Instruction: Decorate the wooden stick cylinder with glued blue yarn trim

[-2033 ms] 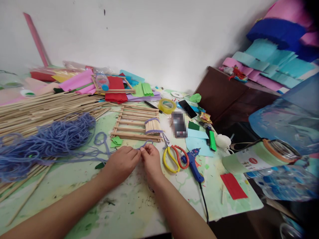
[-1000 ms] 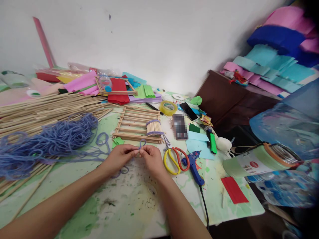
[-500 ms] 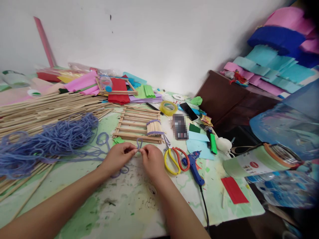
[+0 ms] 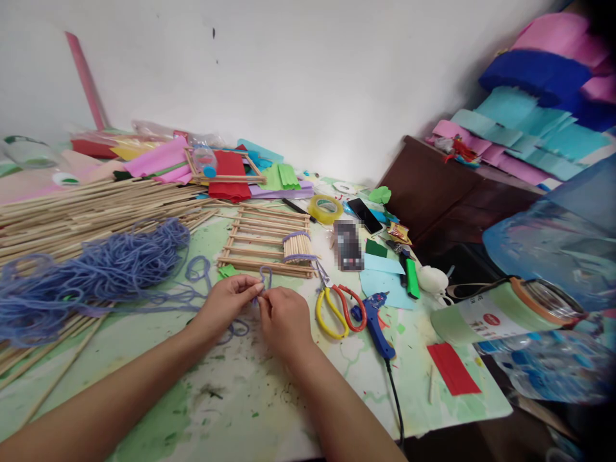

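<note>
Two bare hands up over the near-middle of the table (image 4: 231, 404), fingertips nearly meeting. Left hand (image 4: 230, 300): thumb and index together, clamped on the yarn (image 4: 266, 274). Right hand (image 4: 287, 324): fingers curled in, tips partly hidden; reads as pinching the same yarn just to the right, no gap that I can see. A small loop stands up from the pinch, on the far side of the fingers.

Step in hand, my read: forming or tying that loop. Next move calls for holding the crossing with one hand while the other works the strand. Risk: ease either pinch too soon and the loop likely falls open. Whether the strand runs back to the pile, can't tell.

Slack coils lie beside the left wrist. Right of the hands: scissors (image 4: 328, 283), then glue gun (image 4: 378, 326), both down on the table; red paper (image 4: 453, 369) at the near right.

Farther: stick frame (image 4: 250, 265) lying flat, small yarn-edged stick panel (image 4: 298, 248) on its right end. Yarn pile (image 4: 132, 260) to the left, long sticks (image 4: 96, 204) beyond it. Tape roll (image 4: 314, 209) and black phone (image 4: 364, 217) far right of the frame.
</note>
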The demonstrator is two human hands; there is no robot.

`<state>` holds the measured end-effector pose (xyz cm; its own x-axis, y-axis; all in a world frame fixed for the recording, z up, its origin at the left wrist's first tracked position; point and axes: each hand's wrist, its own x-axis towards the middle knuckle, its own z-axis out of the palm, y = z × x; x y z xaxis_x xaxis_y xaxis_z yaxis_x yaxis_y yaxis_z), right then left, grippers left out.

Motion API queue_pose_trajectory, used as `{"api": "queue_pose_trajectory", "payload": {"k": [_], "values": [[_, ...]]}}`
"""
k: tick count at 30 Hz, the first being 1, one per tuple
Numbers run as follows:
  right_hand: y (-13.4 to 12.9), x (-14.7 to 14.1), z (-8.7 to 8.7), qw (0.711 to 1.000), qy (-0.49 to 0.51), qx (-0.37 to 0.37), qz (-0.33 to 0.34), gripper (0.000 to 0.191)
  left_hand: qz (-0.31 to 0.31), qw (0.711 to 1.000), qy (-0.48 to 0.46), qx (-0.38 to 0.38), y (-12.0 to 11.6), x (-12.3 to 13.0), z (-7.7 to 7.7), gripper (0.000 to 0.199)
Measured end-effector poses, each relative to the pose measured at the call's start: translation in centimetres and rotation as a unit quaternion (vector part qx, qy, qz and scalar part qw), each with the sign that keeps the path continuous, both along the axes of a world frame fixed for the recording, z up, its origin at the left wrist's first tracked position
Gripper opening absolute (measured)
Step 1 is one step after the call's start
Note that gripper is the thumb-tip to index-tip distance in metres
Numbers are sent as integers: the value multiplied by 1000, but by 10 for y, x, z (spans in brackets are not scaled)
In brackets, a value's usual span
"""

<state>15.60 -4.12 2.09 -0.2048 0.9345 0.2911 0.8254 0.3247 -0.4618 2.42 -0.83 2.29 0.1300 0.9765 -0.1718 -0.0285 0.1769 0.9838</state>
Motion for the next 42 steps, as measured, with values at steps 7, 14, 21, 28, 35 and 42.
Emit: {"api": "queue_pose_trajectory", "payload": {"k": [7, 14, 21, 28, 35, 42], "values": [[-2, -3, 0, 1000, 1, 14, 23, 25, 18, 998, -50, -15, -1, 1, -9, 30], [-1, 3, 2, 988, 149, 23, -33, 13, 28, 993, -113, -33, -1, 4, -7, 32], [6, 3, 1, 971, 231, -38, -39, 11, 10, 992, -113, -47, -2, 2, -5, 31], [9, 4, 1, 953, 281, -56, -95, 11, -34, 995, -95, -8, 1, 0, -9, 29], [11, 4, -2, 932, 328, -93, -119, 11, -25, 994, -102, -12, 1, -1, -12, 28], [13, 8, -6, 935, 326, -104, -90, 14, -52, 993, -105, -25, 3, -2, -10, 29]]}}
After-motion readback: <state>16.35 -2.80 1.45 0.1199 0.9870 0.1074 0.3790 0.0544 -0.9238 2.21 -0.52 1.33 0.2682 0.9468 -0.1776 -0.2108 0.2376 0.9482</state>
